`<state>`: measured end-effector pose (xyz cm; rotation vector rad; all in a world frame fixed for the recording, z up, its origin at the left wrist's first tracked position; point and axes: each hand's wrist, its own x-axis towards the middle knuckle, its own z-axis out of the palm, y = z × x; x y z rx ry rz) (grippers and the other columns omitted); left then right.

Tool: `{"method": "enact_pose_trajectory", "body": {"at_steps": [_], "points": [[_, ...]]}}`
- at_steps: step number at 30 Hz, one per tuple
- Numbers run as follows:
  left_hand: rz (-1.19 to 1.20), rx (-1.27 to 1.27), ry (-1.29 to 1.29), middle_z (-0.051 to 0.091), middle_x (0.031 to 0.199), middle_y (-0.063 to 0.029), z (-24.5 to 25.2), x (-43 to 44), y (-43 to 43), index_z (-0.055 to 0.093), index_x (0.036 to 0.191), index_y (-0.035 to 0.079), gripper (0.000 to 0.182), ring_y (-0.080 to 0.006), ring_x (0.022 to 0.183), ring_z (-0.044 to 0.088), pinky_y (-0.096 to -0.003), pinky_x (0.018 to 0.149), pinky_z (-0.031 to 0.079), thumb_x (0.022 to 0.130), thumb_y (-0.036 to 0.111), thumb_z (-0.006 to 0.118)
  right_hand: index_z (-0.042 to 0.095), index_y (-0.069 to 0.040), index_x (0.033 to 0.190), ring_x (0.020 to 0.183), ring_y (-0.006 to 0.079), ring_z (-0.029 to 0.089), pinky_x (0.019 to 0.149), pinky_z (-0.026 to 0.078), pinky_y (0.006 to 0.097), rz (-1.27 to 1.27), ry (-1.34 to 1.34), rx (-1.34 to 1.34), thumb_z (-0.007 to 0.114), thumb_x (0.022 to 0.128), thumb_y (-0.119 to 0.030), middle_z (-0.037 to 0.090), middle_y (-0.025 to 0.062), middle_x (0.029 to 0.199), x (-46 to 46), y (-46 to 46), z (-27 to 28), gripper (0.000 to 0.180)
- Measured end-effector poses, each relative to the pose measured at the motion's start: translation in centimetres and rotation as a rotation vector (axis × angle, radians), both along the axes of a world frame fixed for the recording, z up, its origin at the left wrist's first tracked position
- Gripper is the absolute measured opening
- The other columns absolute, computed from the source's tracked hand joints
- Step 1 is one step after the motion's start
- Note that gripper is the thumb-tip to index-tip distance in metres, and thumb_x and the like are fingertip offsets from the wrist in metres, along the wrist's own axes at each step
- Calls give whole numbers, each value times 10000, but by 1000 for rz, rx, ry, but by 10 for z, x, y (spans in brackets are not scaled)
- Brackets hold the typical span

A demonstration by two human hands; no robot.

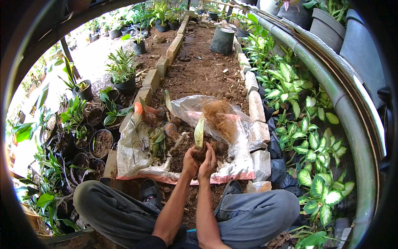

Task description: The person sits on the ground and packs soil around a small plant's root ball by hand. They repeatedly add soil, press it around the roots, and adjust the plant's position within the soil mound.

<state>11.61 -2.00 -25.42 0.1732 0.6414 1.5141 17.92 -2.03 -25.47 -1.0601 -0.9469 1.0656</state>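
My left hand (190, 162) and my right hand (207, 162) are cupped around a brown clump of soil or fibre at the base of a broad-leaf cutting (199, 132), whose leaf stands upright. Beneath them, dark soil (178, 157) is heaped on a white woven sack (129, 165) with a pinkish edge. Beyond my right hand, a clear plastic bag (186, 104) holds brown coconut fibre (220, 116). Left of the heap lie several leaf cuttings (158, 140) and a root clump bound with bluish string (171, 130).
Stone blocks (257, 109) edge the dirt path on both sides. Potted plants (123, 81) crowd the left; variegated leafy plants (314, 174) grow on the right beside a bamboo pole (345, 109). A black pot (222, 40) sits upside down farther along the path.
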Motion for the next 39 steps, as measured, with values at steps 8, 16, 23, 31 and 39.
{"method": "enact_pose_trajectory", "body": {"at_steps": [8, 16, 23, 31, 39], "points": [[140, -115, 132, 665, 1004, -85, 10, -12, 5, 645, 1076, 27, 646, -202, 871, 638, -335, 831, 516, 978, 578, 324, 481, -15, 1351, 1311, 289, 434, 1083, 325, 388, 114, -245, 54, 393, 997, -149, 479, 161, 1396, -17, -8, 6, 389], [201, -156, -163, 654, 842, -98, 4, -27, 2, 602, 842, 60, 570, -213, 753, 611, -340, 765, 523, 957, 574, 384, 560, 29, 1227, 1209, 188, 515, 1031, 399, 331, 126, 118, 61, 580, 824, 93, 587, 106, 1248, -19, -9, 6, 409], [252, -135, -371, 629, 844, -93, 3, -39, 3, 547, 782, 73, 462, -208, 725, 596, -330, 675, 532, 914, 514, 507, 581, -6, 1156, 978, 150, 568, 874, 469, 271, -142, 134, -170, 622, 729, 152, 611, 65, 1101, 16, 2, -21, 458], [280, -123, -420, 628, 847, -73, 4, -42, 2, 553, 779, 86, 356, -182, 715, 594, -312, 648, 529, 905, 419, 552, 588, 0, 1014, 877, 176, 604, 772, 509, 272, -173, 444, -163, 637, 763, 125, 617, 86, 1011, 35, 6, -55, 285], [280, -114, -419, 624, 827, -68, 2, -41, 3, 558, 781, 77, 356, -181, 716, 595, -302, 631, 521, 911, 408, 541, 544, -43, 1152, 1310, 331, 408, 900, 497, 397, -60, 509, -352, 451, 688, 225, 384, 120, 1404, 34, 2, -36, 544]]}}
